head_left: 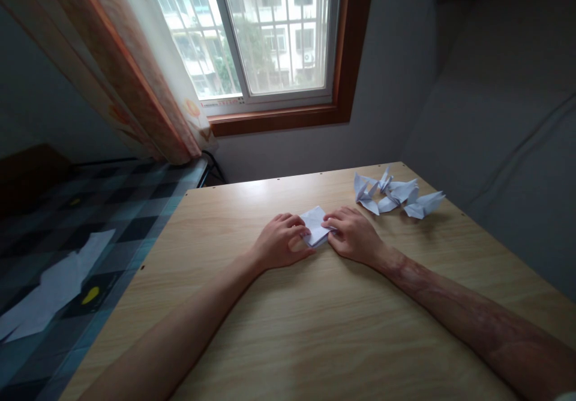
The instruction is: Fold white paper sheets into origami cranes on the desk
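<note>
A small folded square of white paper [315,218] lies on the wooden table between my hands, one corner pointing away from me. My left hand [284,242] grips its left edge, with the thumb low and the fingers curled over the top. On the opposite side, my right hand [353,234] pinches the right corner between thumb and fingers. Several layers show along the near edge of the paper. Beyond my right hand stand several folded white paper cranes [398,194], close together.
The light wooden table [279,329] reaches toward the wall under a barred window [279,29]. At the left, loose white paper sheets [58,284] lie on a checkered cloth surface [148,227] beside the table. An orange-patterned curtain [121,59] hangs at the upper left.
</note>
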`<action>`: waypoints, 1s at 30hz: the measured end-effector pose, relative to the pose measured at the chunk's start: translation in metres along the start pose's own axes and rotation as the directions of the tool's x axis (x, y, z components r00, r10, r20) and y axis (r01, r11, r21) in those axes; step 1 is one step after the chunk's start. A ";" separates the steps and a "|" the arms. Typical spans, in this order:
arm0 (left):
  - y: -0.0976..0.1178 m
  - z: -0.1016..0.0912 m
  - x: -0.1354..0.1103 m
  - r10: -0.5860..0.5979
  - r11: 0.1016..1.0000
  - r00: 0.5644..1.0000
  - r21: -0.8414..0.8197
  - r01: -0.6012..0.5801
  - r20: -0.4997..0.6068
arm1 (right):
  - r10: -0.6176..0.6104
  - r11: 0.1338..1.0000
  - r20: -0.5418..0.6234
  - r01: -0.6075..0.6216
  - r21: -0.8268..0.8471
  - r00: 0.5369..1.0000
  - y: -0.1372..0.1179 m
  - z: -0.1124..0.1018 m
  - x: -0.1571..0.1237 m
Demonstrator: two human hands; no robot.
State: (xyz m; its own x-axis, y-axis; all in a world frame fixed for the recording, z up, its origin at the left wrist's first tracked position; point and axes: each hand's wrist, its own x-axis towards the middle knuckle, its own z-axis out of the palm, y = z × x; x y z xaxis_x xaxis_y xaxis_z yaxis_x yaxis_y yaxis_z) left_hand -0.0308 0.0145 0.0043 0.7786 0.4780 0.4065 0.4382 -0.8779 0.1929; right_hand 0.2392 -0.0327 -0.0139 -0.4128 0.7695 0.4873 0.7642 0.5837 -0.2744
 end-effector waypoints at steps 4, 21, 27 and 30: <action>-0.001 0.001 0.000 0.004 0.999 1.000 -0.051 -0.004 0.009 | -0.060 0.997 -0.003 0.060 -0.047 0.998 -0.004 -0.003 0.000; -0.002 0.001 -0.001 0.030 0.998 1.000 -0.049 -0.030 -0.002 | -0.127 0.982 0.013 0.124 0.140 0.992 -0.001 0.001 0.000; -0.002 0.001 -0.002 -0.028 0.999 0.999 -0.016 0.027 -0.038 | -0.125 0.983 0.005 0.124 0.132 0.992 -0.001 0.002 0.000; 0.000 0.002 -0.003 -0.129 0.991 0.989 0.027 0.131 -0.071 | -0.114 0.983 -0.007 0.114 0.144 0.993 -0.001 0.002 0.000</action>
State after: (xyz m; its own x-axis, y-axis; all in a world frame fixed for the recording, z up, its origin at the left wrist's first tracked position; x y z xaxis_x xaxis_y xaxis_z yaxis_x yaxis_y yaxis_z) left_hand -0.0321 0.0134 0.0011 0.6819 0.5836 0.4409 0.5484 -0.8068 0.2198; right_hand 0.2377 -0.0333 -0.0151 -0.4940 0.6959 0.5212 0.6325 0.6990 -0.3336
